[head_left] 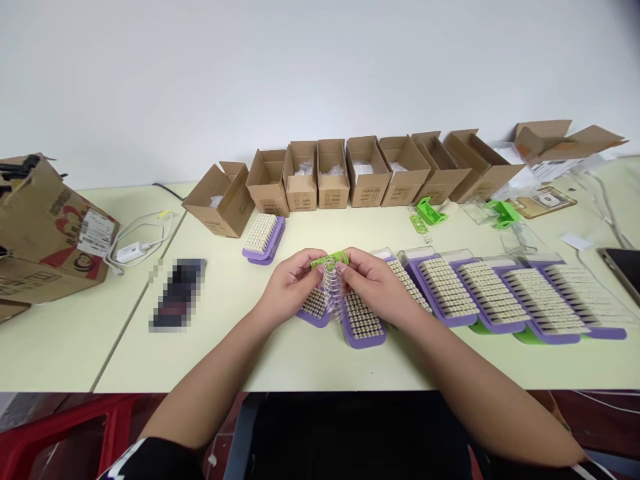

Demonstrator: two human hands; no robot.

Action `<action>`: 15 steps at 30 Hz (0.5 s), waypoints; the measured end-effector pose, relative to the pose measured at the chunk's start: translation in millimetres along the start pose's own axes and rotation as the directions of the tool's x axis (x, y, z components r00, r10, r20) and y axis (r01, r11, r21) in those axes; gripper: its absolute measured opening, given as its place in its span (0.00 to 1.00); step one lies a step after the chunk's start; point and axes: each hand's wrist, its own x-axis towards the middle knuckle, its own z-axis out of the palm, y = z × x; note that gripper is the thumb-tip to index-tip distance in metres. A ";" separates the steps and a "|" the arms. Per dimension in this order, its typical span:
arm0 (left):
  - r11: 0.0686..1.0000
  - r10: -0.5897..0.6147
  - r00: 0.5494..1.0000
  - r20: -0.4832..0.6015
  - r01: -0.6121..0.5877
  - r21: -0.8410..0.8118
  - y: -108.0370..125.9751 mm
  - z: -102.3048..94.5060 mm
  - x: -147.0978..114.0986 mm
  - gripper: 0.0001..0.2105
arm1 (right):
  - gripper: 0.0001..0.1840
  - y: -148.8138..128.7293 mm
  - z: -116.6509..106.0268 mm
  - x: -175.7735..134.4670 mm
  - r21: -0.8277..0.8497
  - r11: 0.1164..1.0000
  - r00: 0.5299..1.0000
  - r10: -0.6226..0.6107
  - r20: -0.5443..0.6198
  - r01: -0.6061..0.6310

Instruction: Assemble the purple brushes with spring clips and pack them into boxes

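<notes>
"Head view: what do the two hands have hold of?"

"Left hand [287, 287] and right hand [376, 283] are close together, both pinching one small green part [336, 258] between thumbs and fingers. A pale coil [334, 287], somewhat blurred, hangs below it."

"And where is that, taking the row of small cardboard boxes [333, 199] as our mark?"

"In front of the row's middle, well apart from it, on the person's side. Two purple-rimmed blocks [367, 342] studded with pale pegs lie beneath the hands, partly hidden by them."

"Any more blocks like those?"

"Yes. A line of similar blocks [453, 319] lies in front of the row's right end and on past it. One more purple block [263, 238] sits just in front of the row, toward its left end."

"What else is near the row?"

"A green piece [431, 211] lies just in front of its right part, with small coils beside it. Left of the row are a white cable [131, 252] and a larger printed carton [60, 233]."
</notes>
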 end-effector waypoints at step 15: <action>0.976 0.025 0.998 -0.061 -0.011 0.218 0.5 10.7 -4.5 0.08 | 0.12 12.5 3.5 -0.2 -0.237 0.971 0.990 -0.058 -0.127 0.027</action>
